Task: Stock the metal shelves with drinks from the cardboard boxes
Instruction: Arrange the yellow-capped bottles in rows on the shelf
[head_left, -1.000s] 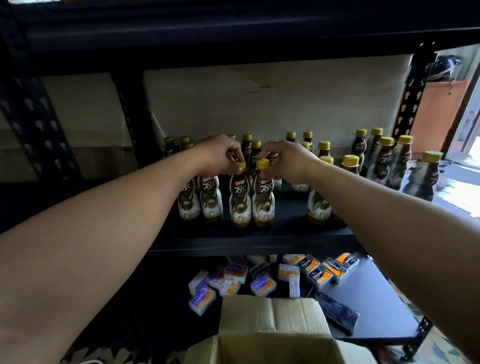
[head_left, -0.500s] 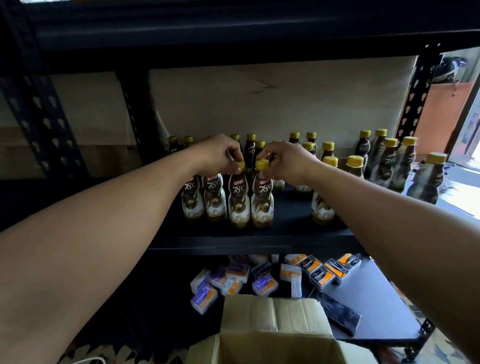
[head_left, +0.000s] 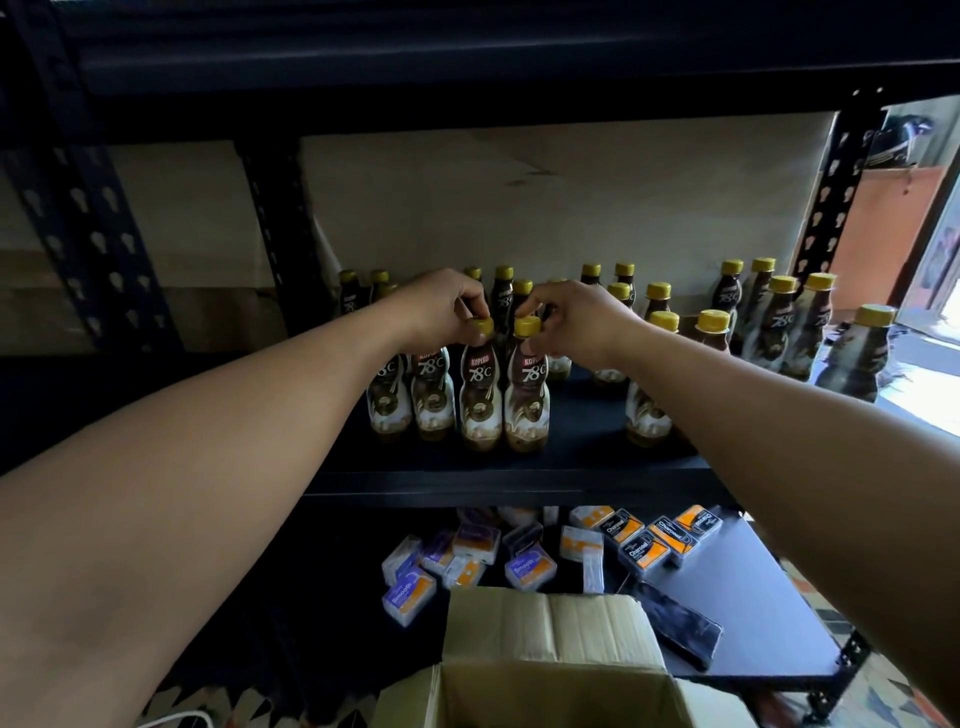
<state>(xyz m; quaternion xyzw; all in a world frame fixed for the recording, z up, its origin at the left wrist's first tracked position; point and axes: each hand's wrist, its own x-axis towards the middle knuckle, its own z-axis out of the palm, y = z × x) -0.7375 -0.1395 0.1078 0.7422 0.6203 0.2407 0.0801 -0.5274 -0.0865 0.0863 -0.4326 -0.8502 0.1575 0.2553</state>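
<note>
1. Head cam: my left hand (head_left: 441, 306) has its fingers (head_left: 470, 304) pinched on one bottle's (head_left: 480, 384) cap. My right hand (head_left: 576, 322) is clamped on the neighbour's (head_left: 525, 389) cap. Both stand touching at the shelf (head_left: 519, 478) front.
2. Plenty of rows are up already, but there are gaps, so I'd guess more to go.
3. The box (head_left: 550, 639) below is open, and I can't tell what's left inside. Small packs (head_left: 524, 569) lie on the lower shelf (head_left: 753, 597).

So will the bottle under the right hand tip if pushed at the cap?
Probably: the bottle is tall on a narrow base, and the right hand pinches it at the cap. Capped, so likely full and heavy for its size. The next bottle stands close beside it, so a tip could topple that too.
</note>
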